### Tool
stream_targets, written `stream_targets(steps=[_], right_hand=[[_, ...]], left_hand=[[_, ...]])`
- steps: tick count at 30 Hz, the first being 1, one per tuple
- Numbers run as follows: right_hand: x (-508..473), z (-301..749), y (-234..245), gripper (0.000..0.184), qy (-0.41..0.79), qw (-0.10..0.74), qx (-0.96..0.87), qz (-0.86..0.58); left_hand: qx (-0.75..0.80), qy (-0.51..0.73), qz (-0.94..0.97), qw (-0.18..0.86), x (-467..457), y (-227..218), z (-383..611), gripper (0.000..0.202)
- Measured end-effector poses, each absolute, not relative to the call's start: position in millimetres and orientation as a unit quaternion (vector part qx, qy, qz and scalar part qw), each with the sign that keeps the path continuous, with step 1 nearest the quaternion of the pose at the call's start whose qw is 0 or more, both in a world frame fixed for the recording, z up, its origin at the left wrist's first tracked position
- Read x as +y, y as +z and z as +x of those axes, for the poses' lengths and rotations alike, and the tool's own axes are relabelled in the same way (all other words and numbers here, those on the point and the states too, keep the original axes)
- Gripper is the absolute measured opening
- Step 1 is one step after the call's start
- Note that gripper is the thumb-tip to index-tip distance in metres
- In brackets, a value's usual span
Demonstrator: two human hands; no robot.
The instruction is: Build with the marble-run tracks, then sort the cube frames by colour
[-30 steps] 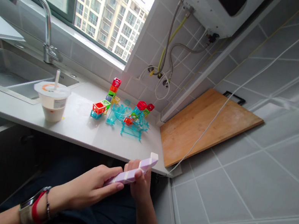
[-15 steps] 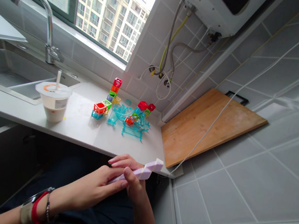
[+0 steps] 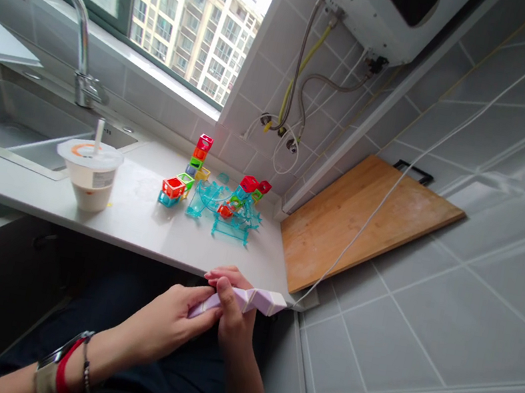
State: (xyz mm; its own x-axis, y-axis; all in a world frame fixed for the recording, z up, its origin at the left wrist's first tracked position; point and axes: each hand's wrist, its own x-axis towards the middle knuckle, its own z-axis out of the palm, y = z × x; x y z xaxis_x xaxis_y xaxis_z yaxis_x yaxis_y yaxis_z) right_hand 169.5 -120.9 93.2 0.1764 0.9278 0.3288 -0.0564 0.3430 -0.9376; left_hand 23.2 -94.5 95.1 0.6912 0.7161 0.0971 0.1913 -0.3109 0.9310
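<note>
Both my hands hold a pale purple segmented twist toy [image 3: 248, 302] just below the front edge of the white counter [image 3: 145, 230]. My left hand [image 3: 169, 322], with a watch and red band at the wrist, pinches the toy's near end. Closed round its middle is my right hand [image 3: 228, 316], thumb on top. The toy's far end sticks out to the right, bent into a zigzag.
On the counter stand a lidded drink cup with a straw [image 3: 88, 172] and a cluster of coloured cube frames and clear teal track pieces [image 3: 214, 198]. A sink with a tap [image 3: 24, 134] lies left. A wooden board [image 3: 365, 215] and a white cable [image 3: 397, 180] lean against the tiled wall.
The purple toy's far end has been turned down from pointing up-right to nearly level, and both hands have shifted slightly right and lower.
</note>
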Motion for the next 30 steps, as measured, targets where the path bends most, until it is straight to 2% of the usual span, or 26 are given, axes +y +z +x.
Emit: stream_targets(steps=[6, 10, 13, 19, 23, 26, 28, 30], right_hand=[[-125.7, 173.6, 87.6, 0.038, 0.267, 0.592, -0.555, -0.520], [-127.9, 195.3, 84.2, 0.053, 0.233, 0.527, -0.632, -0.517], [-130.5, 210.7, 81.5, 0.058, 0.228, 0.511, -0.661, -0.500], [-133.1, 211.7, 78.1, 0.064, 0.304, 0.506, -0.624, -0.511], [-134.7, 200.8, 81.9, 0.071, 0.459, 0.484, -0.529, -0.525], [-136.5, 195.9, 86.5, 0.071, 0.575, 0.444, -0.437, -0.530], [-136.9, 195.3, 88.7, 0.068, 0.583, 0.450, -0.433, -0.519], [-135.8, 196.3, 89.3, 0.065, 0.538, 0.493, -0.456, -0.509]], left_hand=[[0.343, 0.259, 0.799, 0.421, -98.2, 91.2, 19.3, 0.033], [0.277, 0.216, 0.819, 0.453, -98.3, 97.7, 13.7, 0.041], [0.251, 0.195, 0.845, 0.430, -100.6, 99.7, 12.2, 0.043], [0.228, 0.220, 0.889, 0.331, -100.3, 88.2, 12.3, 0.029], [0.210, 0.223, 0.918, 0.250, -92.6, 82.2, 7.1, 0.020], [0.214, 0.218, 0.924, 0.231, -88.6, 80.2, 4.5, 0.019], [0.224, 0.209, 0.919, 0.248, -87.4, 80.6, 4.3, 0.021], [0.239, 0.200, 0.907, 0.282, -86.6, 82.0, 4.8, 0.027]])
